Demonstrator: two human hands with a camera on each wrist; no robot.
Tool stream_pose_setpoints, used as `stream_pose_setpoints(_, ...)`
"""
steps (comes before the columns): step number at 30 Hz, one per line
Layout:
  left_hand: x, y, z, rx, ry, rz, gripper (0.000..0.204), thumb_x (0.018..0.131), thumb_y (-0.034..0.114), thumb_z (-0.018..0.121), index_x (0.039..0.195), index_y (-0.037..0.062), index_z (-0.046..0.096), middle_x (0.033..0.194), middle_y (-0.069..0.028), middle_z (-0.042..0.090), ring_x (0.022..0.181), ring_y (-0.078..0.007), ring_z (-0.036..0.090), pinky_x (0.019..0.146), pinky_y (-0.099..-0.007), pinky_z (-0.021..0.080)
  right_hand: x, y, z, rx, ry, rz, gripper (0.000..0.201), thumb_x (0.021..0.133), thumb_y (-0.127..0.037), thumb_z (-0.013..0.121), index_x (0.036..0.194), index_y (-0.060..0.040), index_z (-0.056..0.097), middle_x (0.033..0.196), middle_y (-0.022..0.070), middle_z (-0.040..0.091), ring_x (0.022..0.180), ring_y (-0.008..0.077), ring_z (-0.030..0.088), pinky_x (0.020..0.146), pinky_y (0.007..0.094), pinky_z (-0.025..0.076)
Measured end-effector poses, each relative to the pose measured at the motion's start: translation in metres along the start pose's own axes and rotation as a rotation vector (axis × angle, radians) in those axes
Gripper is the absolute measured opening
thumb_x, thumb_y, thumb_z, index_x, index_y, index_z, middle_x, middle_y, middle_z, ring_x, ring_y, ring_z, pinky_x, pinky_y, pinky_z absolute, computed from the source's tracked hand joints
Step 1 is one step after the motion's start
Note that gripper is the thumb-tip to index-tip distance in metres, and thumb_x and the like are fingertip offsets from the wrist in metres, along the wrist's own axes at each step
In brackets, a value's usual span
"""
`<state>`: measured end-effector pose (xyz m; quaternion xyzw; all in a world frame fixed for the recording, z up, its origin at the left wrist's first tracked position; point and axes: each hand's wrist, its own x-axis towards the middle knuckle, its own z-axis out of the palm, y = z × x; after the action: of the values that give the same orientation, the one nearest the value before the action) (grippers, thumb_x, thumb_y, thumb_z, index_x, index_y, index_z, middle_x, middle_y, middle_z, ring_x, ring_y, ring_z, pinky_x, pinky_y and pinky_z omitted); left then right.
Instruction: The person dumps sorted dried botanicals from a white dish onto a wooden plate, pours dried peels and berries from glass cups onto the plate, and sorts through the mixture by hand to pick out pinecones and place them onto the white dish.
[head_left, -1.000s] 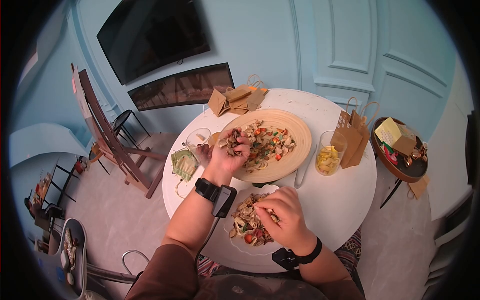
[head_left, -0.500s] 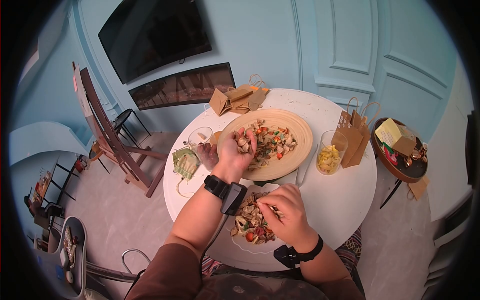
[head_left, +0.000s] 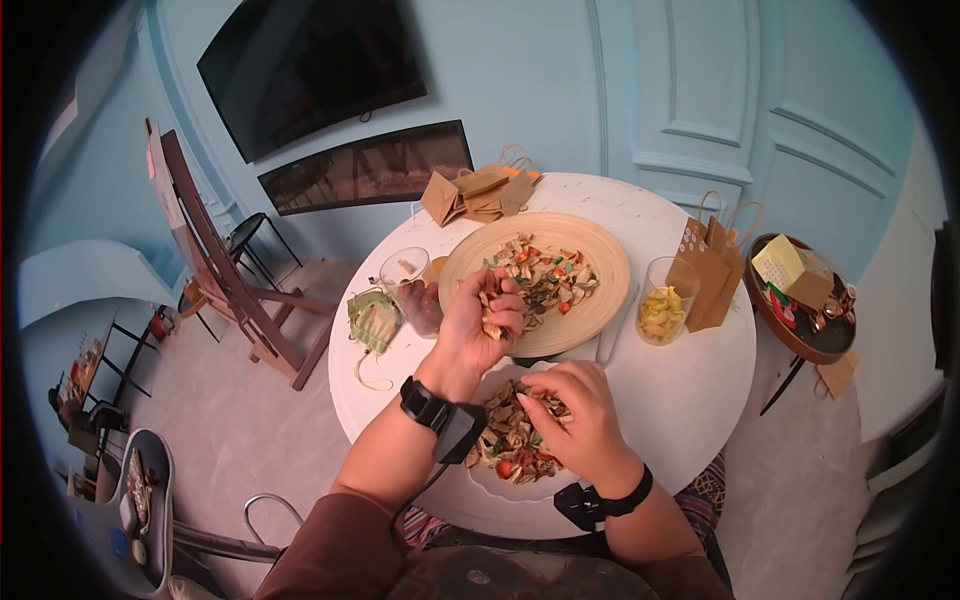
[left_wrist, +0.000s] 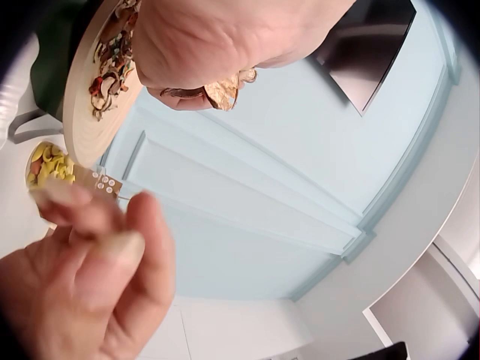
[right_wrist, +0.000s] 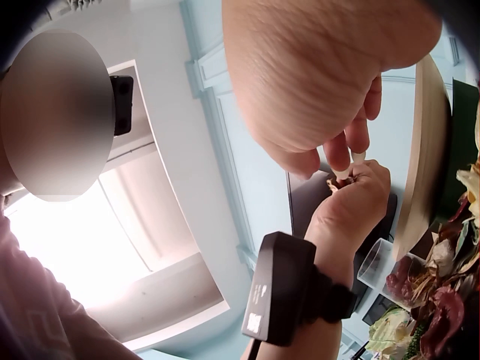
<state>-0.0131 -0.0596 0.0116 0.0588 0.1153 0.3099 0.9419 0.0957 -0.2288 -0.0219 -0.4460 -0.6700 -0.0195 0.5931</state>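
My left hand (head_left: 472, 335) is raised between the wooden plate and the white scalloped dish, palm up, fingers curled round a small handful of dried slices (head_left: 491, 310). In the left wrist view, a pale dried slice (left_wrist: 223, 93) sticks out below that hand. Over the dish (head_left: 515, 493), my right hand (head_left: 580, 420) hovers palm down with loosely bent fingers. Nothing shows between its thumb and fingertips. Brown, red and green dried potpourri (head_left: 510, 440) fills the dish, partly hidden by both hands. More potpourri (head_left: 550, 280) lies on the round wooden plate (head_left: 612, 255).
Left of the wooden plate are a clear cup (head_left: 420, 308) with dark red pieces and a green mesh pouch (head_left: 374, 322). Tongs (head_left: 606, 338), a glass of yellow pieces (head_left: 658, 315) and paper bags (head_left: 708, 280) stand rightward. Folded paper bags (head_left: 480, 195) lie at the back.
My left hand has moved from the left side of the wooden plate rightward and a little nearer to my right hand, still holding dried slices. The right thumb and forefinger have parted slightly.
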Motion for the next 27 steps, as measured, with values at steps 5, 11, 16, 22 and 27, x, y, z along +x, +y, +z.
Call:
stream_pose_setpoints(5, -0.023, -0.022, -0.020, -0.017, -0.015, -0.047, 0.022, 0.101, 0.025, 0.050, 0.097, 0.0047, 0.056, 0.084, -0.0066, 0.052, 0.061, -0.0106, 0.044, 0.040, -0.0189, 0.036, -0.001, -0.001, 0.004, -0.066, -0.099, 0.053, 0.036, 0.080, -0.009, 0.074, 0.114, -0.0093, 0.061, 0.087, 0.0026, 0.060, 0.082, 0.0237, 0.059, 0.079, 0.0387, 0.041)
stream_pose_setpoints(11, -0.032, -0.039, -0.035, 0.049, -0.035, -0.036, 0.025, 0.103, 0.028, 0.047, 0.098, 0.0046, 0.055, 0.086, -0.0084, 0.053, 0.062, -0.0128, 0.045, 0.042, -0.0218, 0.037, -0.002, -0.004, 0.013, -0.102, -0.144, 0.094, 0.032, 0.080, -0.008, 0.073, 0.110, -0.0117, 0.068, 0.089, -0.0002, 0.061, 0.083, 0.0208, 0.060, 0.081, 0.0361, 0.042)
stream_pose_setpoints(16, -0.040, -0.036, -0.045, -0.006, -0.105, -0.090, 0.025, 0.104, 0.029, 0.046, 0.098, 0.0053, 0.054, 0.087, -0.0074, 0.053, 0.064, -0.0115, 0.041, 0.043, -0.0209, 0.036, -0.008, -0.001, 0.023, -0.113, -0.087, -0.013, 0.028, 0.074, -0.003, 0.076, 0.100, -0.0106, 0.070, 0.086, 0.0013, 0.060, 0.080, 0.0218, 0.059, 0.077, 0.0366, 0.044)
stream_pose_setpoints(22, -0.046, -0.035, -0.044, -0.027, -0.125, -0.048, 0.026, 0.104, 0.029, 0.045, 0.100, 0.0044, 0.054, 0.088, -0.0073, 0.053, 0.067, -0.0119, 0.047, 0.049, -0.0217, 0.043, -0.011, -0.006, 0.029, -0.093, -0.101, 0.148, 0.030, 0.072, -0.003, 0.078, 0.101, -0.0096, 0.070, 0.085, 0.0026, 0.060, 0.077, 0.0235, 0.058, 0.076, 0.0374, 0.045)
stream_pose_setpoints(27, -0.047, -0.035, -0.048, -0.033, -0.154, -0.028, 0.029, 0.105, 0.030, 0.042, 0.103, 0.0034, 0.054, 0.097, -0.0111, 0.058, 0.081, -0.0183, 0.060, 0.070, -0.0318, 0.057, -0.009, -0.005, 0.026, -0.108, -0.137, 0.114, 0.033, 0.073, -0.003, 0.077, 0.104, -0.0086, 0.069, 0.087, 0.0032, 0.061, 0.078, 0.0238, 0.058, 0.075, 0.0367, 0.045)
